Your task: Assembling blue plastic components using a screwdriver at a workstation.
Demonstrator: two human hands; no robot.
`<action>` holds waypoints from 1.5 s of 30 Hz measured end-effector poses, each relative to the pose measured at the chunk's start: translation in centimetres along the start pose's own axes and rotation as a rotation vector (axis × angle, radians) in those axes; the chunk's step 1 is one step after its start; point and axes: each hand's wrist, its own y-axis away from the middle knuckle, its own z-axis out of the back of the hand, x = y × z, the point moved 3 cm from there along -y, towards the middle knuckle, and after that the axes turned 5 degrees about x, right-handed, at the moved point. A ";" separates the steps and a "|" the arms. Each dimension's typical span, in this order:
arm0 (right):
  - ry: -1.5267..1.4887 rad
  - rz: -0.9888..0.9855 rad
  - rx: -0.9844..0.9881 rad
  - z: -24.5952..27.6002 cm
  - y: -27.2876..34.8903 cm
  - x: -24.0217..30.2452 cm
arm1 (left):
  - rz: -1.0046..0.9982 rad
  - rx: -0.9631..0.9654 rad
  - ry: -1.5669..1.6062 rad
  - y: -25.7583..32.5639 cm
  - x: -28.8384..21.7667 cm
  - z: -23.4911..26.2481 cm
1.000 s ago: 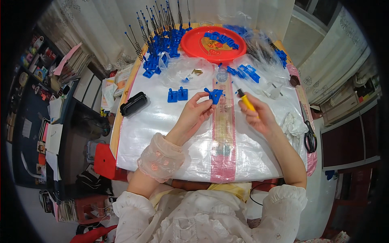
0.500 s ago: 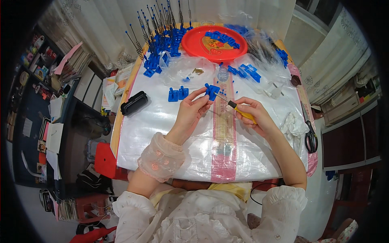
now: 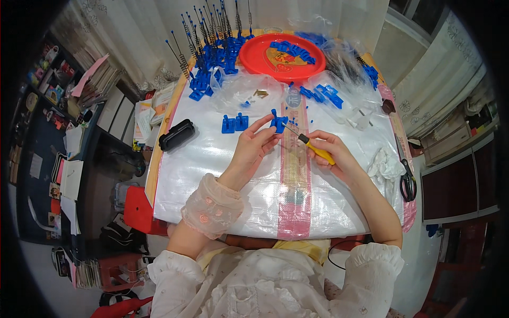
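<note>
Pinched in the fingers of my left hand (image 3: 257,146) is a small blue plastic base (image 3: 279,122) with a peg standing up from it. My right hand (image 3: 334,152) is wrapped round the yellow and black handle of a screwdriver (image 3: 317,151). Its metal tip points at the right side of the blue base; whether it touches cannot be made out. Left of the base, two similar blue bases (image 3: 234,123) lie side by side on the white woven sheet (image 3: 233,204). Tiny blue bits are scattered just beyond the screwdriver.
Blue bases with black spring rods (image 3: 214,53) crowd the back left, beside a red tray (image 3: 254,68) holding blue parts. Brass pieces (image 3: 261,94) lie on clear plastic. A black case (image 3: 176,134) is at left; black scissors (image 3: 407,183) and crumpled tissue (image 3: 386,164) are at right.
The blue base in my left hand has tilted, its peg now pointing more upward. The screwdriver has shifted slightly, its tip staying close to the base. Both hands keep their hold.
</note>
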 end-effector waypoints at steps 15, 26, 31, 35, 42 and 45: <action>-0.054 0.044 0.062 0.3 0.3 0.8 | 0.047 0.058 0.135 -0.4 0.7 0.3; -0.207 0.044 0.084 1.4 0.3 1.4 | 0.040 0.103 0.187 -0.6 0.8 0.6; -0.048 0.111 -0.031 0.4 1.0 2.3 | 0.005 0.052 0.094 -0.4 0.8 0.5; 0.055 0.075 -0.012 0.0 1.1 2.3 | -0.022 0.023 0.000 -0.3 0.4 0.1; 0.008 0.002 0.011 0.7 0.6 1.4 | -0.038 -0.009 -0.084 -0.2 0.4 -0.2; -0.025 -0.016 0.036 0.5 0.6 1.2 | -0.042 0.020 -0.068 -0.1 0.3 -0.3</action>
